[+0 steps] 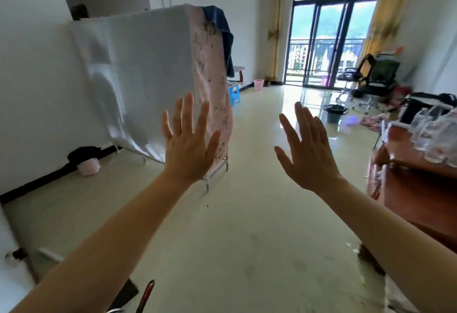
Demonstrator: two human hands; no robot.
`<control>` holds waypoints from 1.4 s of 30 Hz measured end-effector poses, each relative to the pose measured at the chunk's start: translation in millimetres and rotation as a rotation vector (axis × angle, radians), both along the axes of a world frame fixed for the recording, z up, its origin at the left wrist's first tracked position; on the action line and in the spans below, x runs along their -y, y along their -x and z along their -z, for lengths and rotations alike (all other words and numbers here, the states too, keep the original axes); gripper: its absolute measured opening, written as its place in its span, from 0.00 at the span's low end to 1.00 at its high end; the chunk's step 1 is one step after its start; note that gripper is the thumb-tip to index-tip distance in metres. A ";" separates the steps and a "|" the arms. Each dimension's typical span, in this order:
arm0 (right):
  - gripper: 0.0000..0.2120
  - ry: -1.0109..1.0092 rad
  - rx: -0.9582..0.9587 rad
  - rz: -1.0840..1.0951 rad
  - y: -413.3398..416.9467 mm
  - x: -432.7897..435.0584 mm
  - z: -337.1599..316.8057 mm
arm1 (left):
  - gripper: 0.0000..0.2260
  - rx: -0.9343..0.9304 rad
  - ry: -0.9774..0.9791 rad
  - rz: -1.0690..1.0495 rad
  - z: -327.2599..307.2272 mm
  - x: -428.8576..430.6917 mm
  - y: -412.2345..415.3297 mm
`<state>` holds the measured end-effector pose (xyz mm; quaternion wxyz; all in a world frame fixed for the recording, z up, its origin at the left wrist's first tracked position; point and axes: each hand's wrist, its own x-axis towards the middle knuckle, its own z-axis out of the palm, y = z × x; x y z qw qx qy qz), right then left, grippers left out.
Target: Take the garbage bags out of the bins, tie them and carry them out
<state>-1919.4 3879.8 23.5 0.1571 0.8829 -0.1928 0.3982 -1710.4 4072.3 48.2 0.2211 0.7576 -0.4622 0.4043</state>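
Observation:
My left hand (188, 139) and my right hand (306, 150) are raised in front of me, fingers straight and spread, backs toward the camera, holding nothing. A pink bin (88, 166) lined with a black garbage bag (82, 152) stands by the left wall, well beyond my left hand. A grey bin (334, 114) with a black bag liner sits on the floor at the right, far past my right hand. Another small pink bin (258, 84) stands at the far end near the balcony door.
A rack draped with a white and pink sheet (148, 77) stands at the left. A blue stool (234, 93) sits behind it. A wooden table (415, 176) with clear glassware lines the right side. Office chairs (371, 77) and clutter stand near the balcony door.

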 end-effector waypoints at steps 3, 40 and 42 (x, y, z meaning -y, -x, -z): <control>0.35 -0.009 0.016 0.146 21.6 52.8 5.3 | 0.28 0.016 -0.037 0.126 1.0 79.4 -1.2; 0.37 -0.117 0.066 0.543 -266.8 901.3 6.2 | 0.29 -0.013 -0.042 0.599 1.1 1037.3 -321.5; 0.38 -0.118 0.098 0.590 -265.6 962.9 13.2 | 0.29 -0.007 -0.058 0.643 10.1 1103.9 -320.7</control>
